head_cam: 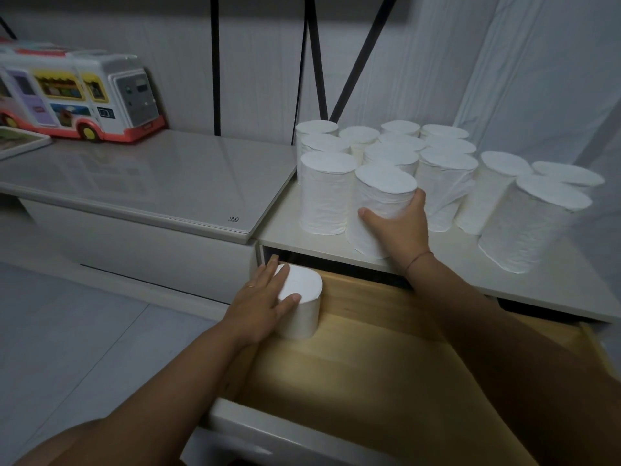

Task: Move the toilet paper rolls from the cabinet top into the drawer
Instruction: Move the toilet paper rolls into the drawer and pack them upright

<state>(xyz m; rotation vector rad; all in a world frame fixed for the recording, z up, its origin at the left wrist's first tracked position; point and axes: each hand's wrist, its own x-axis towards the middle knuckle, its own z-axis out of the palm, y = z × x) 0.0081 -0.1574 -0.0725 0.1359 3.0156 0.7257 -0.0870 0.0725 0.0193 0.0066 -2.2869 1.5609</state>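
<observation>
I have barely begun: only one white cylindrical toilet paper roll (300,306) stands in the pulled-out pale wooden drawer (386,358), upright in its rear left corner. My left hand (262,309) is wrapped round that roll, fingers over its top and thumb on its side, pressing it toward the corner. The rest of the drawer floor shows bare wood, so there is plenty of room to fill.

Above the drawer, on the flat white cabinet top (554,284), a crowd of upright white rolls (396,146) waits, more than a dozen, packed touching one another. My right hand (398,227) is closed around the front roll (376,203), which leans at the cabinet's front edge directly over the drawer's back. That roll should drop almost straight down; the neighbour left of it stands touching and could topple. Two rolls farther right of the drawer sit near the edge, tilted.
</observation>
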